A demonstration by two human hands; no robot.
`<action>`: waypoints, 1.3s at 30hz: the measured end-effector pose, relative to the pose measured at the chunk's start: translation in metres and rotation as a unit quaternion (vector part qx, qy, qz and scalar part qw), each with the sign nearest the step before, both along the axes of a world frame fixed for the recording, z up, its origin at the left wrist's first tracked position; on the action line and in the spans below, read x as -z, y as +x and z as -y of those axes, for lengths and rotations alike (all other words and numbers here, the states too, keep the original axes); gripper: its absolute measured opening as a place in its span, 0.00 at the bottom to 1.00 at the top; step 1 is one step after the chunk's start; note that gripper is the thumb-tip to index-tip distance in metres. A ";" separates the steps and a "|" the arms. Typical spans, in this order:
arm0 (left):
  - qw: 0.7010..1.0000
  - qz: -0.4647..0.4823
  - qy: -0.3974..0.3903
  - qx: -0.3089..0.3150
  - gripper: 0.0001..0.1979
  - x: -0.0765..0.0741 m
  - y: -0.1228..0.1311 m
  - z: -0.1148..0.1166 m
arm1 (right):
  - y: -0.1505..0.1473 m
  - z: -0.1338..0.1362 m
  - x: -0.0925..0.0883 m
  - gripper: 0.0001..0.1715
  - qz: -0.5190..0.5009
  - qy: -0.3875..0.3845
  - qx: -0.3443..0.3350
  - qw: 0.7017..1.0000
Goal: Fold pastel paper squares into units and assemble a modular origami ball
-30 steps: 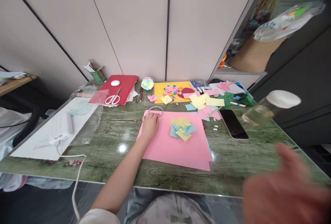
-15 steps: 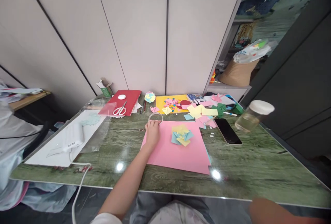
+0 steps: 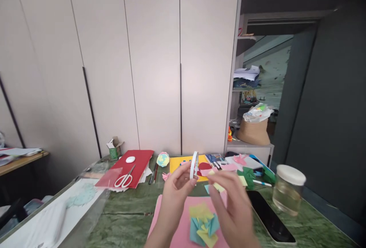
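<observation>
My left hand (image 3: 175,190) is raised above the table with its fingers pinched on a thin white tape ring (image 3: 194,165), held on edge. My right hand (image 3: 233,206) is up beside it, fingers curled and reaching toward the ring; whether it touches the ring is unclear. Below both hands lies a pink paper sheet (image 3: 183,227) on the green table (image 3: 128,217). A folded piece of blue and yellow paper squares (image 3: 203,225) rests on the pink sheet.
A black phone (image 3: 270,217) and a lidded glass jar (image 3: 288,190) stand at the right. White scissors (image 3: 124,179) lie on a red folder (image 3: 134,162) at the left. Yellow card (image 3: 175,163), paper scraps and pens crowd the back edge. A basket (image 3: 254,131) sits on a shelf.
My left hand lifted the ring off the pink sheet and raised it. My right hand came up from the lower right to meet it. The camera tilted upward.
</observation>
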State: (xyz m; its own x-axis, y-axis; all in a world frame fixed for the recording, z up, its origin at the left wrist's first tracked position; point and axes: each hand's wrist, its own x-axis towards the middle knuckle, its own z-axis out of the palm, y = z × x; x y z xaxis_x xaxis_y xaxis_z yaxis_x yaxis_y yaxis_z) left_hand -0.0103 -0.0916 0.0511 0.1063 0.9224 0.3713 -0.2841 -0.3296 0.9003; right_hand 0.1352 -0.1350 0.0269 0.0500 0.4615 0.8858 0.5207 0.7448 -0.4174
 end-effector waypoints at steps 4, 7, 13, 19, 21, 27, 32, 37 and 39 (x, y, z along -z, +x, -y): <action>1.000 0.010 0.010 -0.010 0.19 -0.004 0.003 0.001 | -0.014 -0.034 -0.025 0.17 0.031 -0.135 -0.064 0.988; 0.998 -0.023 0.044 -0.032 0.18 0.002 0.000 -0.003 | -0.012 -0.037 -0.016 0.16 0.023 -0.154 -0.063 0.986; 0.962 -0.177 0.145 -0.149 0.20 0.006 -0.003 0.000 | -0.009 -0.036 -0.011 0.14 -0.002 -0.149 -0.055 0.987; 0.909 -0.265 0.216 -0.238 0.22 0.011 -0.003 0.000 | -0.013 -0.039 -0.009 0.11 -0.019 -0.149 -0.062 0.987; 0.893 -0.283 0.242 -0.252 0.22 0.014 -0.003 -0.003 | -0.014 -0.039 -0.010 0.10 -0.028 -0.160 -0.065 0.985; 0.868 -0.324 0.266 -0.266 0.19 0.018 0.000 -0.006 | -0.013 -0.041 -0.018 0.04 -0.105 -0.239 -0.110 0.959; 0.859 -0.313 0.275 -0.296 0.12 0.017 0.002 -0.003 | -0.012 -0.040 -0.018 0.03 -0.140 -0.243 -0.150 0.948; 0.842 -0.334 0.301 -0.300 0.12 0.019 0.000 -0.005 | -0.016 -0.042 -0.015 0.11 -0.148 -0.227 -0.141 0.952; 0.834 -0.357 0.318 -0.277 0.16 0.020 0.000 -0.005 | -0.017 -0.044 -0.014 0.12 -0.165 -0.211 -0.128 0.955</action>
State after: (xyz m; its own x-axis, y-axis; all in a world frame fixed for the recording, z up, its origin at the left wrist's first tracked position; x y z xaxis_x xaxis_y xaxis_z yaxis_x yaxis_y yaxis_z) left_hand -0.0107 -0.0862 0.0314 0.1334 0.5435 0.8288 0.6030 -0.7082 0.3673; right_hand 0.1180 -0.0907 0.0412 0.1321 0.8088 0.5730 0.1333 0.5584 -0.8188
